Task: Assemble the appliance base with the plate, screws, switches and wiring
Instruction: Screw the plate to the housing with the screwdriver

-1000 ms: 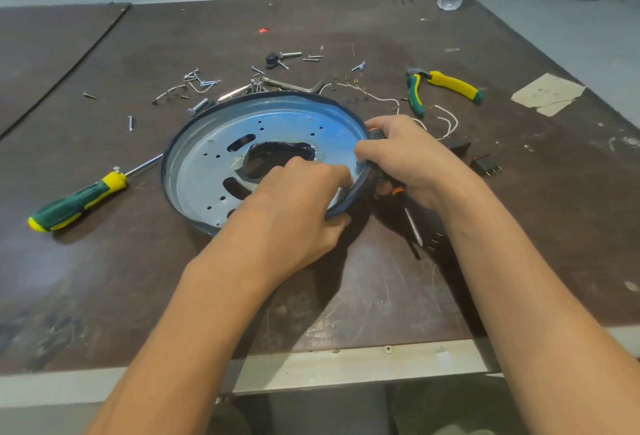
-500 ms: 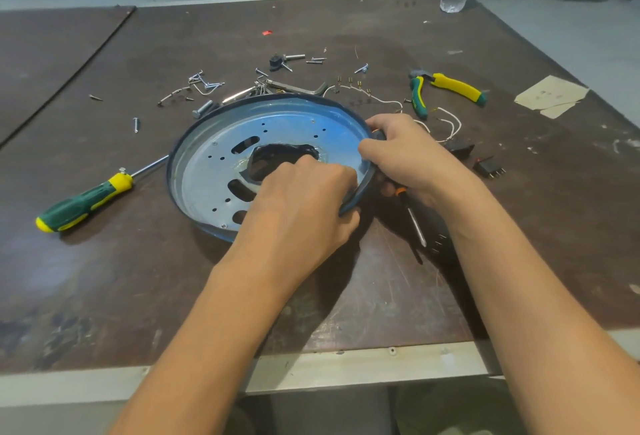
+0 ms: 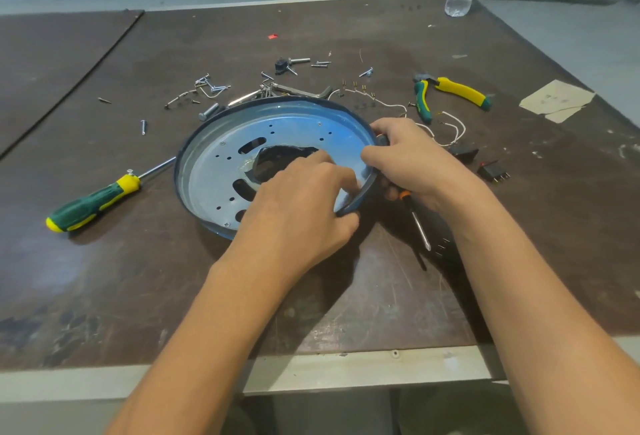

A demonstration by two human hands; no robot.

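Base (image 3: 221, 171) mid-surface (image 3: 138, 279), its 3 o'clock edge seemingly lifted. My left grip (image 3: 301, 216) pinches rim at 5 o'clock, fingers inside, thumb beneath. My right grip (image 3: 415, 161) curls round rim at 3 o'clock. Small orange screwdriver (image 3: 417, 223) pokes out under it; held or lying, I cannot tell. Versus a second ago: almost no shift, same holds, base in same spot. My read: still positioning, no fastening begun. Switches (image 3: 493, 171) and wires (image 3: 453, 126) lie off base at 3 o'clock, screws (image 3: 211, 86) at 11 o'clock, all unfitted.
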